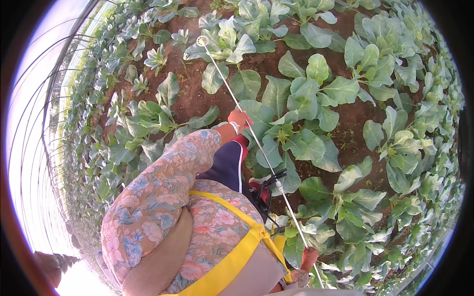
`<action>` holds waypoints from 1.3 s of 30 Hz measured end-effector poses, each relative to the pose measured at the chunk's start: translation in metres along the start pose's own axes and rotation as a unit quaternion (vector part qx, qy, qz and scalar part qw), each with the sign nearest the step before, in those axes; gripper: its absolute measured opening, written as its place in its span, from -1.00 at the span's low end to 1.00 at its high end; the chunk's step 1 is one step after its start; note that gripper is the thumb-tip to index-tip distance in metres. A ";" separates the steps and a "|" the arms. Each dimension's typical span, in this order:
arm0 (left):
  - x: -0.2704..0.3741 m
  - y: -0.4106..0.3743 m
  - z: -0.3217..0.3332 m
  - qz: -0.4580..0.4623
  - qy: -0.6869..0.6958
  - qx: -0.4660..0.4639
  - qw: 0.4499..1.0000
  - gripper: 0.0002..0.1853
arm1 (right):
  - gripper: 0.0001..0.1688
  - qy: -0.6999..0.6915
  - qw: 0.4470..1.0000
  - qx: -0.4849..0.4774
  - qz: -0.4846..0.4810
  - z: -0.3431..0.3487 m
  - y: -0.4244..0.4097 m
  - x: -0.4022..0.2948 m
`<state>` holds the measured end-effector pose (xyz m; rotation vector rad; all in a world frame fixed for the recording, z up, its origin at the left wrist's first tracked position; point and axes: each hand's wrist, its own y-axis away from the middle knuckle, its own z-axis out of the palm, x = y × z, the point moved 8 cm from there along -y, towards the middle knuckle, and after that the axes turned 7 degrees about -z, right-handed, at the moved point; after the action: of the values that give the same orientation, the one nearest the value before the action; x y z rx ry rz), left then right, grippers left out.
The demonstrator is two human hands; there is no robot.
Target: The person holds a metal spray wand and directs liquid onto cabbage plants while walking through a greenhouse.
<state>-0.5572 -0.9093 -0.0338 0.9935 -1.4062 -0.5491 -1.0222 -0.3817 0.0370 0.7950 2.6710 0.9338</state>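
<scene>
A long thin metal pole (265,155) runs from the upper middle down to the lower right. My left hand (240,119), a pale band at its wrist, is closed around its middle. Near the bottom edge my right hand (309,255) grips the pole's lower part. At the far end a round white and yellow head (202,40) hangs over leafy green plants (226,40). Between the hands, a white coupling (279,185) sits on the pole, with a black clamp (276,177) beside it. A yellow strap (237,259) is tied across my floral clothing.
Broad-leaved cabbage-like plants (305,98) stand in rows on reddish-brown soil (196,92) all around. Curved hoops of a tunnel greenhouse (43,137) rise at the left. A black cable (269,207) hangs close to my body below the pole.
</scene>
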 end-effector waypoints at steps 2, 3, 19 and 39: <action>-0.036 0.031 0.040 -0.070 -0.042 -0.072 0.994 -0.83 | -0.66 -0.028 0.999 -0.017 0.008 0.010 0.034 0.032; -0.055 0.039 0.063 -0.086 -0.050 -0.119 0.988 -0.83 | -0.67 -0.049 0.996 -0.064 0.043 0.032 0.059 0.062; 0.075 -0.020 0.200 0.044 0.014 -0.225 0.973 -0.66 | -0.47 -0.222 0.974 0.039 0.021 0.003 0.004 -0.108; 0.048 -0.001 0.214 -0.005 -0.019 -0.187 0.982 -0.65 | -0.51 -0.630 0.769 -0.081 -0.074 0.044 0.041 -0.195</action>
<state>-0.7563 -1.0012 -0.0335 0.6916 -1.2708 -0.8096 -0.8264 -0.4394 0.0315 0.7390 1.3989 0.3117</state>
